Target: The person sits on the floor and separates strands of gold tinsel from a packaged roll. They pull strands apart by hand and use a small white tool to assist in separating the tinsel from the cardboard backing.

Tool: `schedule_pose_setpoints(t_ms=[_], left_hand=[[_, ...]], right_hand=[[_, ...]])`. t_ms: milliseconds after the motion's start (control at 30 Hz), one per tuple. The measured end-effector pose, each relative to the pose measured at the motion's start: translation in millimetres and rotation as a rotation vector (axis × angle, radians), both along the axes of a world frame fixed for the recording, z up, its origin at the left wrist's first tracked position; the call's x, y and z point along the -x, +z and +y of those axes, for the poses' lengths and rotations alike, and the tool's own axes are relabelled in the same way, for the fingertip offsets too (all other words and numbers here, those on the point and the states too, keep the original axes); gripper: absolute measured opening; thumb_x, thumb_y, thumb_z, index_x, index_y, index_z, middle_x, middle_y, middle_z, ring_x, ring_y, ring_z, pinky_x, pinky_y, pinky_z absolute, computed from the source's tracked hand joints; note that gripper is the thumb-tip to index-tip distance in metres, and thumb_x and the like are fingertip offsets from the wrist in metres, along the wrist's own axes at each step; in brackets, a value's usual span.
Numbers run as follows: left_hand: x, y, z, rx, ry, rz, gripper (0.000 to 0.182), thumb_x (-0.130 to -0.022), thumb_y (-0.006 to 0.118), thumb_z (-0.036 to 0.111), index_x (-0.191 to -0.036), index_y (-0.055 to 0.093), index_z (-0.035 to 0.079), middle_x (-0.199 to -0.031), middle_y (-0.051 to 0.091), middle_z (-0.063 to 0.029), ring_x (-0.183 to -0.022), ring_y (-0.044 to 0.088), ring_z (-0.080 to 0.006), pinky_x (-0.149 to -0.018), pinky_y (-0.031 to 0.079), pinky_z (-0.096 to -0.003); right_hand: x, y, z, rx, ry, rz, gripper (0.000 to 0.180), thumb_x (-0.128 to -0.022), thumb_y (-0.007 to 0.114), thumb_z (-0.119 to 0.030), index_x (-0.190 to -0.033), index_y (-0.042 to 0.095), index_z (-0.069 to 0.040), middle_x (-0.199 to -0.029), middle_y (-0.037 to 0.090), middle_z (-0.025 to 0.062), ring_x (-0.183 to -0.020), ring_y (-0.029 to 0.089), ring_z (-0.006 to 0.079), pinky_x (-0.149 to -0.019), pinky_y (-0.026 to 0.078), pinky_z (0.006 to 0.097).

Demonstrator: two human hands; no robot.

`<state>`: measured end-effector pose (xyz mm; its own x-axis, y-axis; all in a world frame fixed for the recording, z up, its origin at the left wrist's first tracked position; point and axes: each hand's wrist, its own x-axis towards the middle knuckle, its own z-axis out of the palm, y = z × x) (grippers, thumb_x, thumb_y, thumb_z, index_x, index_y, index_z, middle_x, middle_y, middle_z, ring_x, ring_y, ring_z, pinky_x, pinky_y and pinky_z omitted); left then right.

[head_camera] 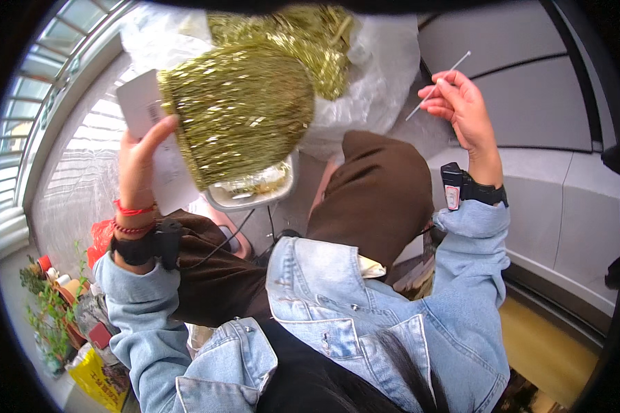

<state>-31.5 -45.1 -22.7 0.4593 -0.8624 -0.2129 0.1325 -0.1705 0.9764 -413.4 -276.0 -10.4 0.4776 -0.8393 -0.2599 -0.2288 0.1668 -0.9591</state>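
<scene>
My left hand (147, 149) grips a white card (140, 100), which bears printing, together with the banded edge of a shiny gold tinsel piece (243, 108). Its strands spread to the right and look blurred. Part of the card is hidden behind my hand and the tinsel. Raised at the right, my right hand (457, 103) pinches a thin pale rod (460, 61) with a small knob at its upper end. The rod is apart from the tinsel. Below the tinsel stands a white-rimmed bin (256, 204) with scraps inside.
More gold tinsel (330, 67) lies on clear plastic sheeting (387, 77) ahead. Grey cabinet panels (522, 98) stand at the right. Potted plants (54, 310) and a yellow bag (98, 379) are at the lower left, near a barred window (36, 77). Dark cables (243, 227) run below the bin.
</scene>
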Motion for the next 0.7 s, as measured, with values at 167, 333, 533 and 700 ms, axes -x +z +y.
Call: schedule_pose_setpoints(t_ms=[167,333,533,700], left_hand=[[2,5,1,0.081,0.071,0.052,0.027,-0.078,0.07,0.019,-0.096,0.064,-0.001,-0.085,0.064,-0.0032,-0.073,0.058,-0.0102,-0.067,0.045,-0.0238],[-2,3,7,0.15,0.091,0.044,0.025,-0.077,0.072,0.018,-0.094,0.066,0.001,-0.084,0.065,-0.0021,-0.074,0.058,-0.0086,-0.068,0.045,-0.0236],[-2,0,8,0.192,0.073,0.083,0.029,-0.078,0.071,0.016,-0.101,0.063,-0.001,-0.091,0.065,-0.005,-0.079,0.06,-0.0113,-0.072,0.047,-0.0254],[1,-3,5,0.17,0.086,0.073,0.031,-0.076,0.074,0.017,-0.1,0.066,-0.001,-0.089,0.067,-0.005,-0.079,0.06,-0.0093,-0.071,0.047,-0.0241]], right_hand=[[-108,72,25,0.186,0.184,-0.131,0.02,-0.091,0.056,-0.009,-0.108,0.054,0.001,-0.093,0.066,0.0146,-0.075,0.066,0.0154,-0.067,0.054,0.0215],[-184,86,68,0.265,0.289,-0.237,0.017,-0.088,0.06,-0.007,-0.101,0.063,0.003,-0.088,0.068,0.0126,-0.074,0.066,0.0132,-0.067,0.054,0.0211],[-225,64,98,0.16,0.35,-0.305,0.015,-0.089,0.059,-0.007,-0.099,0.062,0.004,-0.086,0.067,0.0114,-0.074,0.065,0.0128,-0.067,0.053,0.0213],[-230,51,102,0.168,0.37,-0.369,0.013,-0.092,0.055,-0.008,-0.098,0.058,0.003,-0.09,0.066,0.0122,-0.075,0.065,0.0153,-0.068,0.055,0.0237]])
